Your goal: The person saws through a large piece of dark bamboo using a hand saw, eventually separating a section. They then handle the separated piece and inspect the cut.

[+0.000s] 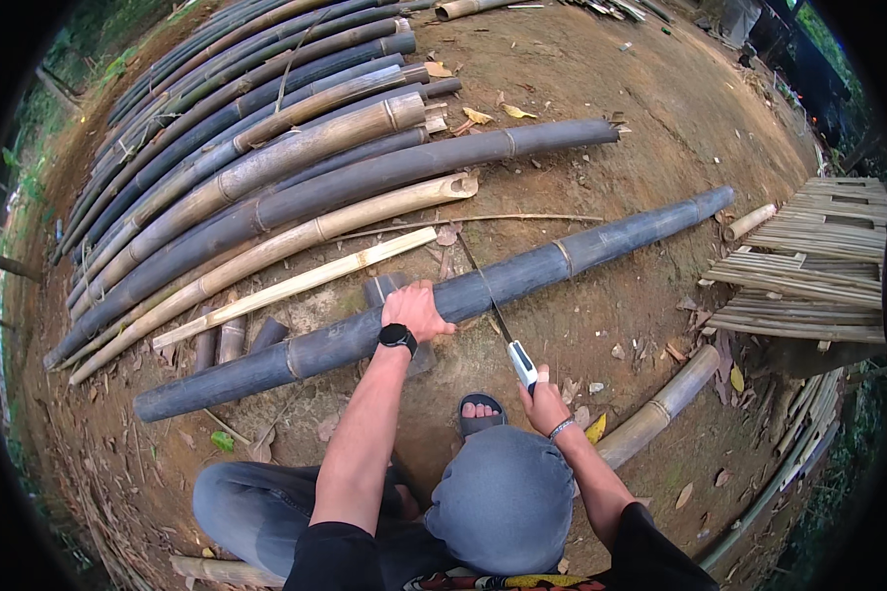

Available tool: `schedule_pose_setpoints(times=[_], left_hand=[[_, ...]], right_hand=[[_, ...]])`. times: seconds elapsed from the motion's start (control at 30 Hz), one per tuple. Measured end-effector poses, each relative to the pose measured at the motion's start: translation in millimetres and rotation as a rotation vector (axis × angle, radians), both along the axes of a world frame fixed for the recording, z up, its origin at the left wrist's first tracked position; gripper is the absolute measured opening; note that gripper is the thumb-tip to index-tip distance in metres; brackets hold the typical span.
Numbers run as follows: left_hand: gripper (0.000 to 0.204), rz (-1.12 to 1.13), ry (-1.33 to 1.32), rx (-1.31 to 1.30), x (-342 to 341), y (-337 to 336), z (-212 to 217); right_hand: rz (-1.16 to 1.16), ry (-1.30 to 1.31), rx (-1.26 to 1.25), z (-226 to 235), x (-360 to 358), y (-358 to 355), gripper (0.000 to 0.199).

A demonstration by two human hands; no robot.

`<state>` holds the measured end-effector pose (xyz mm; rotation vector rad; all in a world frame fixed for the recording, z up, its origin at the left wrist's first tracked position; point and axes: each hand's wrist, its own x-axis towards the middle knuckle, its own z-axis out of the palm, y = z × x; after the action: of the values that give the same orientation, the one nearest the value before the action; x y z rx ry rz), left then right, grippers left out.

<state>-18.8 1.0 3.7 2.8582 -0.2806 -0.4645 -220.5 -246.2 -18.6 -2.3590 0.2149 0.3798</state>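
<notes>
Ground [562, 89]: brown dirt, spreading all round.
Bamboo row [306, 150]: lying at ten o'clock.
Slats [818, 266]: showing at three.
Pole [522, 275]: dark, stretching from eight to two.
Saw [523, 366]: crossing pole near centre.
Left hand [416, 310]: clasping pole.
Right hand [547, 406]: gripping saw by handle.

saw handle [521, 363] partly hidden in right hand [548, 406], sleeves [335, 558] cropped

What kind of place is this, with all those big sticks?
It looks like an outdoor bamboo work yard: bare dirt ground, a long row of bamboo poles, and a handsaw across one dark pole.
</notes>
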Motion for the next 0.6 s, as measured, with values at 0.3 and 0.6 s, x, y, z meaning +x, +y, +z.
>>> schedule_pose_setpoints(times=[0.3, 0.6], left_hand=[[0.073, -0.018, 0.015, 0.031, -1, -16, -1], [0.075, -0.033, 0.02, 0.054, 1, -14, 5]], right_hand=[[0.049, -0.06, -0.031, -13, 19, -9, 0.043], [0.04, 0.027, -0.014, -7, -13, -12, 0.042]])
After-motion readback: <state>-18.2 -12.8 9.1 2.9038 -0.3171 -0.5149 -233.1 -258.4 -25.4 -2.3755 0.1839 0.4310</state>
